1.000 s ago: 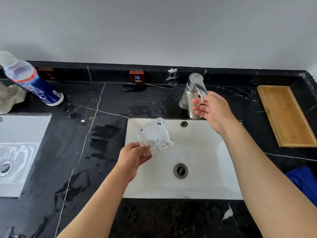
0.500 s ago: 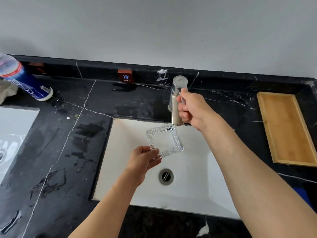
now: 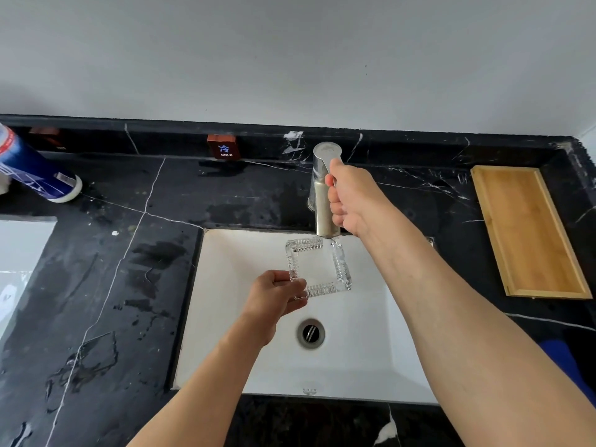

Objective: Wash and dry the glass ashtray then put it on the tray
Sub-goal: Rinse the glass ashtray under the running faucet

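Note:
A square clear glass ashtray (image 3: 317, 267) with ribbed edges hangs over the white sink basin (image 3: 354, 359), just under the spout. My left hand (image 3: 277, 295) pinches its near-left corner. My right hand (image 3: 350, 196) is closed around the lever of the steel faucet (image 3: 322, 201). A thin stream of water seems to fall onto the ashtray's far-right corner. The wooden tray (image 3: 529, 230) lies bare on the black counter to the right of the sink.
A blue bottle (image 3: 35, 171) lies on its side at the far left, near a second white basin (image 3: 19, 262). A small "COLD" sign (image 3: 224, 146) stands on the back ledge. Blue cloth (image 3: 561, 353) shows at the right edge. The black marble counter (image 3: 129, 269) is wet in patches.
My right hand went from open beside the faucet to gripping its lever. My left hand carried the ashtray right, under the spout. The view shifted left to right across the counter.

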